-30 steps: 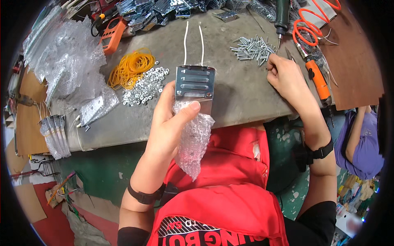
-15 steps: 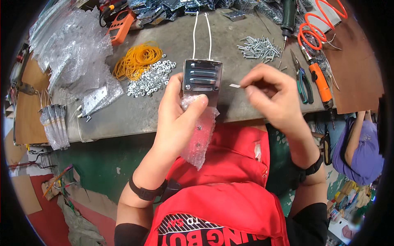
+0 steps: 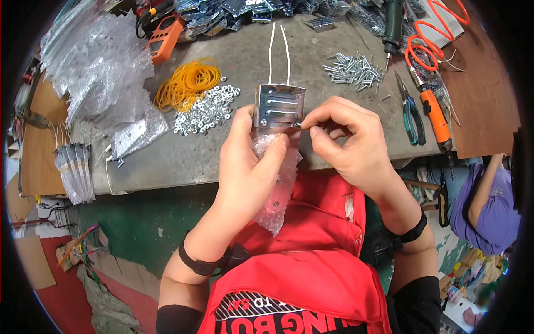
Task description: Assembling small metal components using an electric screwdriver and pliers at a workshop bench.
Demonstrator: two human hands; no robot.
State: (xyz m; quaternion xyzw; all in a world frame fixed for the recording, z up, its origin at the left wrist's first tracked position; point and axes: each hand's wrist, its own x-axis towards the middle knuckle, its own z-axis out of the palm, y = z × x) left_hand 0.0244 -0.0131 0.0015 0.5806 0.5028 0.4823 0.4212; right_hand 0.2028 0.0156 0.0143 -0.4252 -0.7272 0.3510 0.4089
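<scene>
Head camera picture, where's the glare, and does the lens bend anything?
In the head view, bright glints sit on the slotted metal plate and on the bubble wrap piled at left; also in the head view, the front edge of the workbench bows, and the corners fall to black.

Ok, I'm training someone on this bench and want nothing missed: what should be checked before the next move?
1. Left hand holds the louvred metal part: ok.
2. Bubble wrap leaves the louvres uncovered: ok.
3. Right hand at the part's lower right corner: ok.
4. Small metal piece there fully seated: cannot tell, too small.
5. White wires free of both hands: ok.
6. Pliers clear of the right hand: ok.
</scene>
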